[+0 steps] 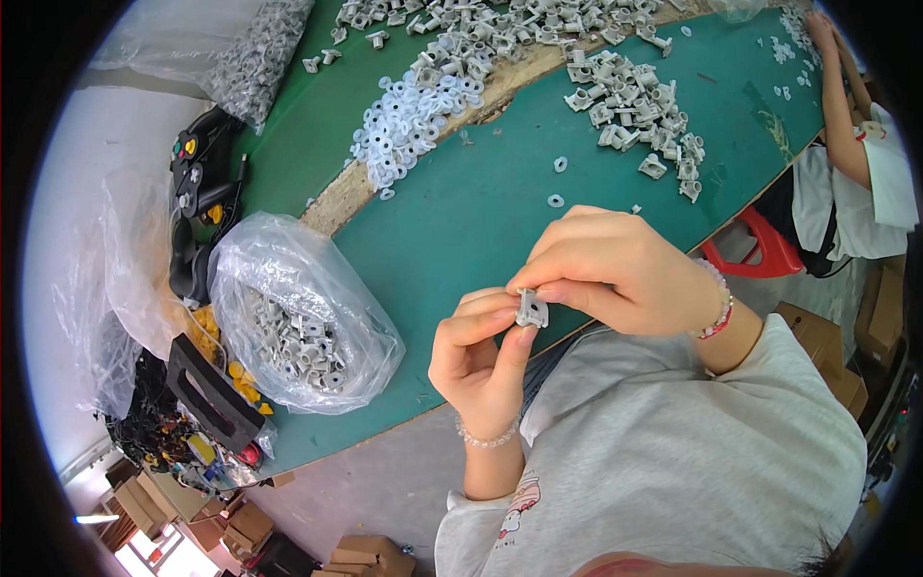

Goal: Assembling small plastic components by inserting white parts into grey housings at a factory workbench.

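Observation:
A small grey plastic part (532, 309), with a short tube and a dark hole, is held up near the table's front edge, close to my body. My left hand (478, 358) pinches it from below between thumb and fingers. Closed from the right, the fingertips of my right hand (620, 269) meet its upper edge; whether a washer sits between them is hidden. Beyond my hands lie two loose translucent washers, one being this washer (561, 164). A heap of similar grey parts (639, 111) rests farther back, and a pile of washers (409, 125) lies to its left.
Left of my hands stands a clear plastic bag (370, 332) of finished-looking grey parts. Black game controllers (197, 178) and a black frame-like piece (216, 394) lie farther left. Another person's arm (841, 106) reaches in at far right, near a red stool (760, 250).

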`<state>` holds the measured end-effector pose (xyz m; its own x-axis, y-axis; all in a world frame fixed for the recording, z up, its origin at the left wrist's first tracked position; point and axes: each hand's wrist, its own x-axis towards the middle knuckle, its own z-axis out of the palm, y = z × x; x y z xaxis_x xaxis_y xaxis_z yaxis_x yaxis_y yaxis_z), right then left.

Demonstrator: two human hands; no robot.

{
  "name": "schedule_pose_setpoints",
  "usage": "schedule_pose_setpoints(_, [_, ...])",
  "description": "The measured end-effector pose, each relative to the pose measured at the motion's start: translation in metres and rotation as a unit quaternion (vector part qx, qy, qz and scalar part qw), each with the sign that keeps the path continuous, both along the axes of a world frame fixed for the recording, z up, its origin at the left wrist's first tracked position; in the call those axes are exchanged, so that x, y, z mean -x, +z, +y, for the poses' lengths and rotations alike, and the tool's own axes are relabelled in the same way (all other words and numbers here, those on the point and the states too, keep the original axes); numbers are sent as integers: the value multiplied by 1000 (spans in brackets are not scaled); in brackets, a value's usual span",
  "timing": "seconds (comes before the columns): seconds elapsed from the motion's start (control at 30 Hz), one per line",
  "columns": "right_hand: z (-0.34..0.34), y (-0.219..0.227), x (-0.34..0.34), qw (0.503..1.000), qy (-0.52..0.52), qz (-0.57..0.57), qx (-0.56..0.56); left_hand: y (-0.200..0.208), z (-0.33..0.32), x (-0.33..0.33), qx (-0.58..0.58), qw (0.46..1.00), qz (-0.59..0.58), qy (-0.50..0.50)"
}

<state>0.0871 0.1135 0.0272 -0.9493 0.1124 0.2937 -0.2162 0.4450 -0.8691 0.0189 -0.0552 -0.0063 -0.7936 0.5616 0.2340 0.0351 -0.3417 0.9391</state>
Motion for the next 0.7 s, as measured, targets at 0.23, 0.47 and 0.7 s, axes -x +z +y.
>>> schedule_pose_setpoints(0.23, [13,3,-4,998,-14,-9,53,3,-1,-2,-5,999,-43,8])
schedule_pose_setpoints(0.47, [40,-9,-9,953,-180,-27,-242,32,-45,32,152,905,262,299])
schedule_pose_setpoints(0.7, [34,-20,-9,949,-200,-20,-242,47,-69,66,400,749,271,454])
